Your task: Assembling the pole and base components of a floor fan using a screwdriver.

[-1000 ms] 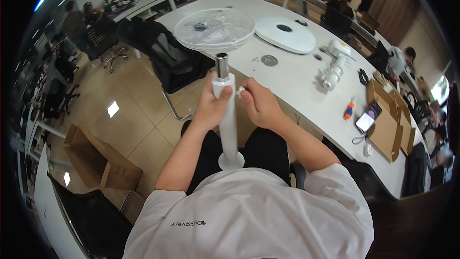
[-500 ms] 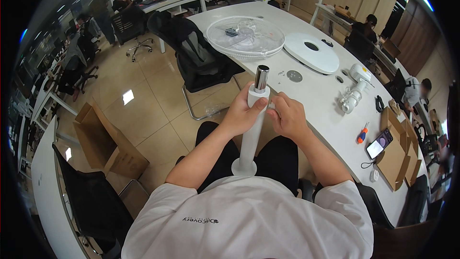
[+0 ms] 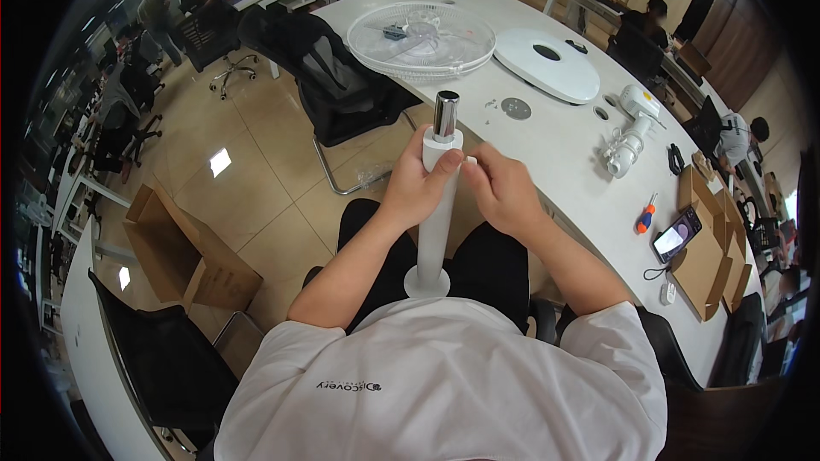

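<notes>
Shiny tan tiles point(image 3: 256, 179) cover the floor of a big, busy room. Far to the left, a tall brown box point(image 3: 192, 256) sits on the floor with its top flaps open, and its inside is partly dark. Next comes a black chair point(image 3: 376, 124) with a dark bag point(image 3: 320, 64) on it.

A round see-through fan cage point(image 3: 418, 55) lies flat at the edge of the white table point(image 3: 555, 154). Fan blades show through it, and so does a little dark thing, but I cannot tell if that is inside or on top.

Below the cage, the left hand point(image 3: 417, 186) is wrapped around a white pole point(image 3: 434, 226) near its top. The pole stands almost straight up between the person's legs, with a silver tube point(image 3: 446, 115) poking out above the hand. Its wide round foot is down by the white shirt point(image 3: 444, 376).

Just right of the pole, the right hand point(image 3: 506, 192) pinches a small white bit point(image 3: 471, 160) by the pole's side. The two hands are close together.

Over on the table are a white disc point(image 3: 555, 78) with a dark hole, a white fan motor point(image 3: 626, 145), an orange and blue screwdriver point(image 3: 647, 216) and a phone point(image 3: 676, 236). The phone lies by an open, flat brown carton point(image 3: 702, 269) with its flaps up.
</notes>
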Demonstrator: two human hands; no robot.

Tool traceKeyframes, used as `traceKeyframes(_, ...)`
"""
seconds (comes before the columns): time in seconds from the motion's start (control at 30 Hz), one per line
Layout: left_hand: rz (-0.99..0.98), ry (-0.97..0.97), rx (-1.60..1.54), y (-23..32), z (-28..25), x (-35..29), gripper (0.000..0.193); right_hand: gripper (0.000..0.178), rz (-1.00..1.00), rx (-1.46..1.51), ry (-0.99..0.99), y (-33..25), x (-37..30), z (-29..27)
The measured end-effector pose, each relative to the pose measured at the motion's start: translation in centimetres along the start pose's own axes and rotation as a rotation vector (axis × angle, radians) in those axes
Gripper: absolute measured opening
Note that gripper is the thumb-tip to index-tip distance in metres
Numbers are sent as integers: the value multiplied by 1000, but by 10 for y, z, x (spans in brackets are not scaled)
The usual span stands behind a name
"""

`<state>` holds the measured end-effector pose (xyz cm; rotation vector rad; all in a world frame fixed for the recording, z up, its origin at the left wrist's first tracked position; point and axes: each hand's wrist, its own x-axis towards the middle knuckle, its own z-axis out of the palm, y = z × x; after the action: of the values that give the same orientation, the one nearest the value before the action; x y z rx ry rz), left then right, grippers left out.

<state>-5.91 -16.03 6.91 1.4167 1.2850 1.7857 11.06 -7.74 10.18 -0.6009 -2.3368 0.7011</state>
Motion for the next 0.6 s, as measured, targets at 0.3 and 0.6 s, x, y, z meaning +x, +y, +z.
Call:
traceKeyframes(0.3, -12, -39, -14, 1, 8, 3, 51, 30, -592, -362, 152, 33, 10, -10)
traceKeyframes(0.6, -5, 31, 67, 7, 9, -3, 50, 32, 87, 429, -115, 16, -2, -2)
